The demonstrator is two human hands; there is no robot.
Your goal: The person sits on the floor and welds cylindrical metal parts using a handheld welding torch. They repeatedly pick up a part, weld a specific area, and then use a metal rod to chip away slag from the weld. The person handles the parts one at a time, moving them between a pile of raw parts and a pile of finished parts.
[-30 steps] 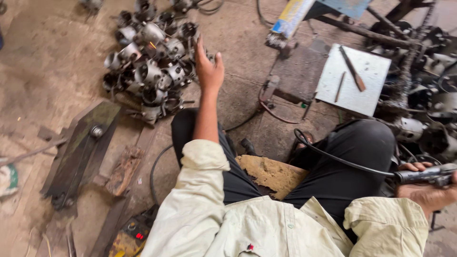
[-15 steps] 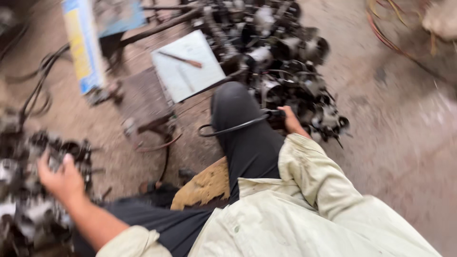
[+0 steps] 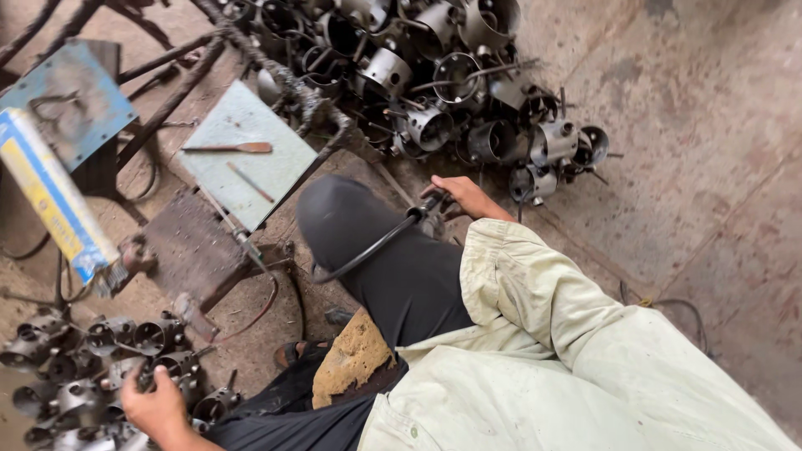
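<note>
I am closing my left hand (image 3: 154, 405) on a metal cylinder part (image 3: 142, 377) atop the near pile; my right hand (image 3: 462, 199) is clamping the welding holder (image 3: 428, 205), its cable trailing behind the fingers over my knee.

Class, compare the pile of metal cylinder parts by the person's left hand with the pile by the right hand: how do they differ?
The left pile lies at the picture's lower left corner, under the left hand; the right pile spreads across the top, beyond the right hand, which holds a cabled tool. The left pile looks smaller; the right pile is larger, with wider rings. Both are grey metal cylinders on the floor.
</note>
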